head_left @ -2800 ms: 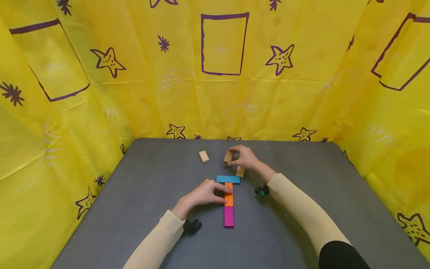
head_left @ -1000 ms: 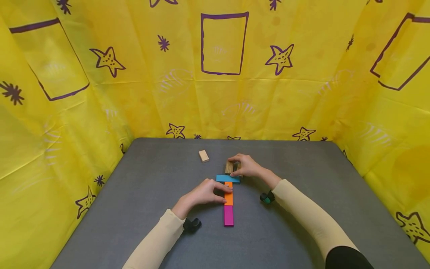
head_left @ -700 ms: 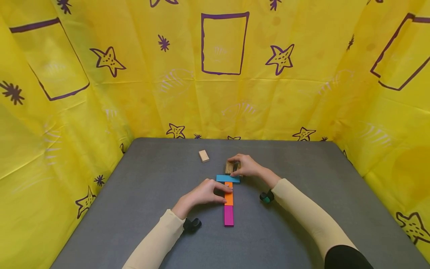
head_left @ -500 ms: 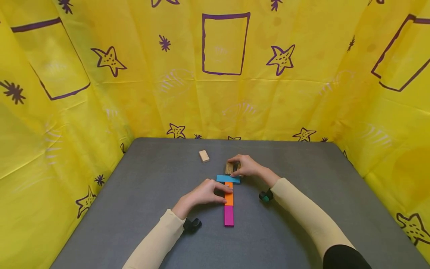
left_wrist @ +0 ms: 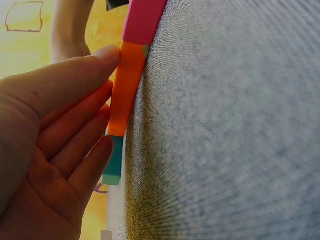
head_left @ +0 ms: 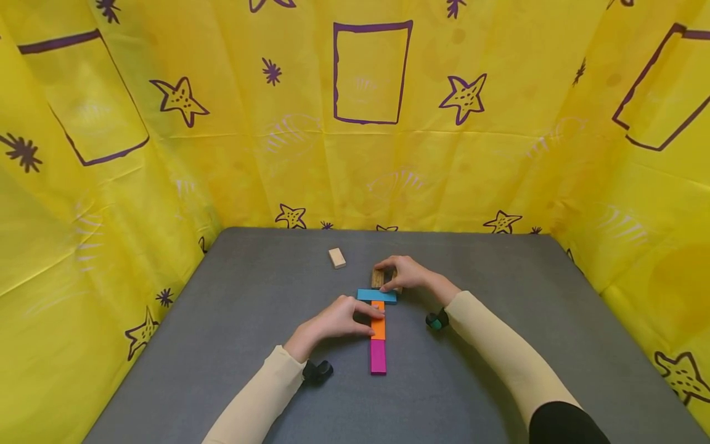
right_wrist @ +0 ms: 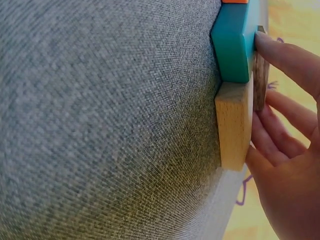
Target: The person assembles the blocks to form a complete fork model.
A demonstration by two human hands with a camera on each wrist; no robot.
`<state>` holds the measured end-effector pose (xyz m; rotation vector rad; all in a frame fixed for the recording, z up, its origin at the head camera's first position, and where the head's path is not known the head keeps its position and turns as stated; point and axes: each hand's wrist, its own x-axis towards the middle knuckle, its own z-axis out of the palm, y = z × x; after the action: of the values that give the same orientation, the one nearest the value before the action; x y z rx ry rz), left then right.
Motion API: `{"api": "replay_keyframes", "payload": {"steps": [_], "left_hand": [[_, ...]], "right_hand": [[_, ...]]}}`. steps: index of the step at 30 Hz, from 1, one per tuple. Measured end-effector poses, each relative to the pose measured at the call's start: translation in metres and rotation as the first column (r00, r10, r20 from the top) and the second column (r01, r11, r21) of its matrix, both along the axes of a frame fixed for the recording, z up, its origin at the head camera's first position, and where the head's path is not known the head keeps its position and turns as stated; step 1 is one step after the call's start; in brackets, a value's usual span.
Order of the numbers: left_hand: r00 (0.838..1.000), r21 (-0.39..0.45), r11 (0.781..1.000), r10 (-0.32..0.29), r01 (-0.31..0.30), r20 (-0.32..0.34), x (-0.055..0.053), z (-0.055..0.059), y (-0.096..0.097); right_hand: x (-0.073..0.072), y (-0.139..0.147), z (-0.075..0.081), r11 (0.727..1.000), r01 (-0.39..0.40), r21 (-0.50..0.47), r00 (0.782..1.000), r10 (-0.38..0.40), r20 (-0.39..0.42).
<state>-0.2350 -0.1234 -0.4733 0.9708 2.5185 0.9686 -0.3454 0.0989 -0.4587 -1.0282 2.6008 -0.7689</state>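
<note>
My left hand [head_left: 338, 317] touches the top of an orange block [head_left: 378, 330] with thumb and fingertips, its fingers fairly straight. The orange block lies end to end between a magenta block [head_left: 378, 357] and a crosswise blue block [head_left: 368, 295], forming a T. My right hand [head_left: 407, 273] pinches a dark brown wooden block [head_left: 378, 279] between thumb and forefinger, right behind the blue one. In the right wrist view, a pale wooden block [right_wrist: 234, 127] sits against the blue block [right_wrist: 231, 45]; in the head view my right hand mostly hides it.
Another pale wooden block [head_left: 336, 258] lies apart, farther back on the grey tabletop [head_left: 249, 296]. Yellow cloth [head_left: 233, 172] with purple drawings encloses the back and both sides. Each wrist wears a small black camera [head_left: 318, 372].
My right hand has brought the dark brown block nearer, up behind the blue block, then slid slightly left. The left hand and the coloured blocks have stayed put.
</note>
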Motion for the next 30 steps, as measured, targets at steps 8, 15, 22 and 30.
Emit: {"api": "replay_keyframes", "payload": {"steps": [8, 15, 22, 30], "left_hand": [[1.0, 0.006, 1.0, -0.003, 0.003, -0.009, 0.0002, 0.0006, 0.0002], [1.0, 0.011, 1.0, -0.002, 0.002, 0.0, -0.0001, 0.0006, -0.0001], [1.0, 0.001, 1.0, 0.0, 0.0, -0.007, -0.0006, 0.0001, 0.0003], [1.0, 0.0, 1.0, 0.005, -0.005, 0.007, -0.0006, 0.0011, 0.0006]], "right_hand": [[-0.0008, 0.0, 0.0018, 1.0, -0.011, -0.003, 0.999, 0.011, 0.03], [-0.0021, 0.001, 0.0002, 0.999, -0.028, -0.016, 0.999, 0.028, 0.028], [-0.0026, 0.0016, -0.0012, 1.0, -0.018, -0.012, 0.999, 0.019, 0.034], [-0.0033, 0.0037, -0.0036, 0.999, -0.039, -0.03, 0.999, 0.04, 0.002]]}}
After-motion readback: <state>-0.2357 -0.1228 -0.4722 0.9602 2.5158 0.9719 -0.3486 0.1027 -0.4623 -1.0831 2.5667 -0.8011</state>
